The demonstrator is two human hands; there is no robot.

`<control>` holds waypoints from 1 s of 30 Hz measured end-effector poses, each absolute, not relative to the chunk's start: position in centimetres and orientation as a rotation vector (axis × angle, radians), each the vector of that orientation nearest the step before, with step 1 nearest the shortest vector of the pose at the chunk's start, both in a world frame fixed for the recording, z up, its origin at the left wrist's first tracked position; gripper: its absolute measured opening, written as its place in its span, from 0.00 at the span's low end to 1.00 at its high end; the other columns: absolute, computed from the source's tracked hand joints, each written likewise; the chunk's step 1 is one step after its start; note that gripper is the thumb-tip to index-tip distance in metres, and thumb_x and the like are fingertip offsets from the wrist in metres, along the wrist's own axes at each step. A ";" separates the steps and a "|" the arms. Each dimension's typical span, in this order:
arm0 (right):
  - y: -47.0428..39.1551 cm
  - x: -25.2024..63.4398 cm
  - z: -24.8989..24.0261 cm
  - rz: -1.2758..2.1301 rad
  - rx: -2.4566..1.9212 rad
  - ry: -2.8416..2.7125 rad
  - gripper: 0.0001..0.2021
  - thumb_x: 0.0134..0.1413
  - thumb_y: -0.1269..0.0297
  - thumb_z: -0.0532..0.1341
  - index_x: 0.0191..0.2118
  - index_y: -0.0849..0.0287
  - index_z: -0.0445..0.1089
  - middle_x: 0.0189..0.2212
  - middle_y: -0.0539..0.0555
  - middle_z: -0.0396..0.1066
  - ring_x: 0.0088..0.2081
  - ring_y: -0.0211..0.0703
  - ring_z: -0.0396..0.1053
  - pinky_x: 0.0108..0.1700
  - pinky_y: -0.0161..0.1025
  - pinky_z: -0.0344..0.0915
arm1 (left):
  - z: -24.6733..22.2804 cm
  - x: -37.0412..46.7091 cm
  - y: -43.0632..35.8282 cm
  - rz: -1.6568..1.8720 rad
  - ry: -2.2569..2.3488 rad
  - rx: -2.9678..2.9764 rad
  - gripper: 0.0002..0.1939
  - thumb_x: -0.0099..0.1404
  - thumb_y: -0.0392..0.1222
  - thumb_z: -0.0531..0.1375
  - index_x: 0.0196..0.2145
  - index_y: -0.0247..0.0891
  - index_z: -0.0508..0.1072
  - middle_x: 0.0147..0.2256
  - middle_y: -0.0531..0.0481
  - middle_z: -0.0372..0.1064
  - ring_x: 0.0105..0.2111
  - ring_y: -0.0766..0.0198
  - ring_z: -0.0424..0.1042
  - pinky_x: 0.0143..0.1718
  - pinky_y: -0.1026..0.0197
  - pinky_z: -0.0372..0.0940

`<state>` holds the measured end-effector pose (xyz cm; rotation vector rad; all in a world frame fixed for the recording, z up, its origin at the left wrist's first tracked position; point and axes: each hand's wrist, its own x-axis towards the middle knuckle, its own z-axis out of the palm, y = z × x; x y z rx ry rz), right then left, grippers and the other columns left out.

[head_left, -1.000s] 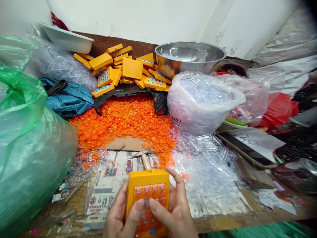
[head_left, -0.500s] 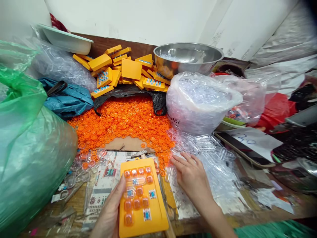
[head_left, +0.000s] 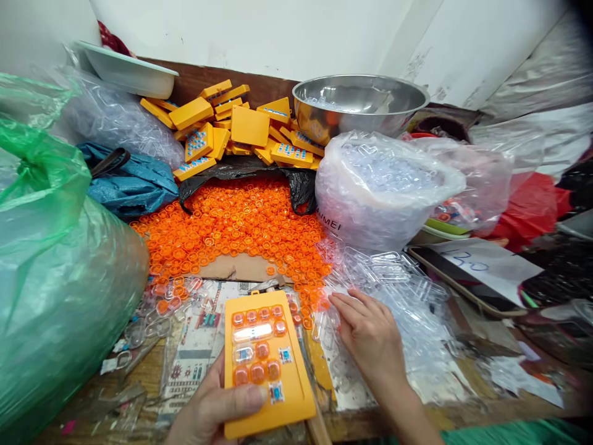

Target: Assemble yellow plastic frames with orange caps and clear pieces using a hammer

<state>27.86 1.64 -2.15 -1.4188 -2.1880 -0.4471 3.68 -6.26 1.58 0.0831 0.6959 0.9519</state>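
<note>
My left hand [head_left: 210, 411] holds a yellow plastic panel [head_left: 266, 361] flat near the table's front edge, thumb pressed on its lower left. The panel carries several orange and clear key caps. My right hand [head_left: 370, 337] lies palm down to the right of the panel, fingers spread on a heap of clear plastic pieces [head_left: 393, 290]; whether it grips one I cannot tell. Just beyond the panel spreads a pile of orange caps [head_left: 236, 225].
A stack of yellow panels [head_left: 241, 133] lies at the back, beside a steel bowl [head_left: 359, 105]. A bag of clear pieces [head_left: 380, 188] stands right of centre. A big green bag [head_left: 55, 272] fills the left. A blue bag [head_left: 132, 185] and papers [head_left: 482, 262] flank the work area.
The panel came down from both hands to lie flat in my left hand alone. My right hand let go and moved right onto the clear pieces.
</note>
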 end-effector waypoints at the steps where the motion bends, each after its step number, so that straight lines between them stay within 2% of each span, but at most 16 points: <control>1: 1.8 28.0 -2.3 -0.449 -1.423 -2.168 0.15 0.52 0.80 0.55 0.41 0.66 0.77 0.36 0.58 0.79 0.42 0.62 0.74 0.41 0.56 0.68 | 1.6 3.7 -6.2 0.951 0.690 0.097 0.51 0.46 0.33 0.72 0.65 0.41 0.55 0.48 0.42 0.76 0.52 0.44 0.72 0.58 0.48 0.61; 5: 2.5 28.4 -2.8 -0.382 -1.443 -2.114 0.13 0.59 0.72 0.55 0.42 0.69 0.76 0.37 0.63 0.78 0.39 0.61 0.75 0.38 0.53 0.69 | 1.9 3.7 -6.2 0.963 0.688 0.127 0.51 0.46 0.32 0.71 0.65 0.39 0.55 0.47 0.40 0.77 0.52 0.43 0.71 0.56 0.48 0.63; 9: 2.9 28.7 -2.5 -0.251 -1.452 -1.998 0.13 0.61 0.67 0.56 0.41 0.65 0.77 0.37 0.62 0.79 0.38 0.58 0.76 0.41 0.53 0.69 | 1.9 3.6 -6.0 0.951 0.727 0.142 0.49 0.46 0.32 0.71 0.64 0.37 0.55 0.48 0.38 0.76 0.53 0.42 0.71 0.54 0.47 0.64; 11: 2.4 28.3 -1.5 -0.173 -1.476 -1.858 0.13 0.61 0.64 0.57 0.45 0.64 0.75 0.38 0.62 0.79 0.38 0.55 0.76 0.42 0.52 0.70 | 2.1 3.8 -5.8 0.945 0.753 0.150 0.47 0.47 0.33 0.71 0.62 0.36 0.58 0.48 0.38 0.75 0.53 0.43 0.71 0.53 0.48 0.65; 14: 0.4 26.6 0.8 0.087 -1.464 -1.774 0.11 0.63 0.62 0.57 0.46 0.58 0.72 0.33 0.55 0.79 0.31 0.44 0.77 0.32 0.39 0.73 | 2.5 4.1 -5.3 0.965 0.750 0.190 0.41 0.46 0.34 0.72 0.58 0.36 0.65 0.48 0.38 0.76 0.52 0.42 0.71 0.53 0.48 0.65; 16: -1.4 25.0 2.3 0.382 -1.344 -1.896 0.05 0.61 0.61 0.59 0.38 0.51 0.72 0.27 0.45 0.77 0.28 0.37 0.76 0.28 0.31 0.73 | 2.8 4.4 -5.1 0.993 0.720 0.240 0.36 0.43 0.34 0.73 0.52 0.35 0.70 0.45 0.38 0.77 0.50 0.42 0.72 0.52 0.48 0.65; 17: -2.2 24.3 2.7 0.540 -1.246 -1.964 0.04 0.60 0.61 0.60 0.36 0.49 0.72 0.27 0.43 0.76 0.28 0.35 0.75 0.29 0.30 0.72 | 2.9 4.5 -5.0 1.005 0.711 0.265 0.34 0.42 0.35 0.74 0.48 0.35 0.71 0.44 0.39 0.77 0.49 0.42 0.73 0.52 0.49 0.66; 19: -3.5 23.1 3.0 0.718 -1.050 -2.010 0.05 0.59 0.67 0.61 0.39 0.49 0.71 0.29 0.44 0.76 0.31 0.35 0.73 0.32 0.32 0.72 | 2.9 4.6 -5.1 1.015 0.736 0.306 0.32 0.39 0.34 0.75 0.44 0.35 0.72 0.42 0.40 0.78 0.45 0.44 0.75 0.49 0.50 0.67; 22: -4.5 22.3 2.1 0.652 -0.949 -2.046 0.12 0.55 0.74 0.62 0.43 0.51 0.69 0.30 0.46 0.76 0.32 0.38 0.68 0.34 0.36 0.69 | 2.6 4.6 -5.4 1.012 0.853 0.343 0.34 0.37 0.34 0.75 0.43 0.36 0.70 0.40 0.40 0.78 0.42 0.47 0.76 0.46 0.52 0.68; 24: -4.9 22.1 1.2 0.573 -0.968 -2.058 0.12 0.54 0.75 0.62 0.42 0.52 0.70 0.30 0.47 0.73 0.32 0.38 0.67 0.35 0.35 0.69 | 2.4 4.6 -5.7 1.031 0.934 0.355 0.35 0.38 0.37 0.75 0.44 0.35 0.69 0.41 0.39 0.78 0.42 0.46 0.76 0.46 0.52 0.69; 27: -5.5 21.5 0.2 0.602 -1.147 -1.846 0.10 0.53 0.70 0.64 0.41 0.48 0.71 0.40 0.51 0.68 0.41 0.39 0.70 0.41 0.35 0.70 | 2.4 5.0 -5.9 1.088 1.044 0.369 0.35 0.39 0.40 0.75 0.44 0.34 0.68 0.42 0.37 0.78 0.43 0.45 0.76 0.45 0.51 0.70; 30: -6.0 20.1 -0.4 1.143 -1.164 -1.361 0.15 0.57 0.58 0.62 0.50 0.43 0.64 0.52 0.55 0.66 0.52 0.46 0.70 0.49 0.41 0.70 | 2.5 5.6 -5.9 1.142 1.241 0.442 0.35 0.38 0.40 0.75 0.44 0.35 0.68 0.38 0.40 0.79 0.38 0.47 0.78 0.40 0.54 0.72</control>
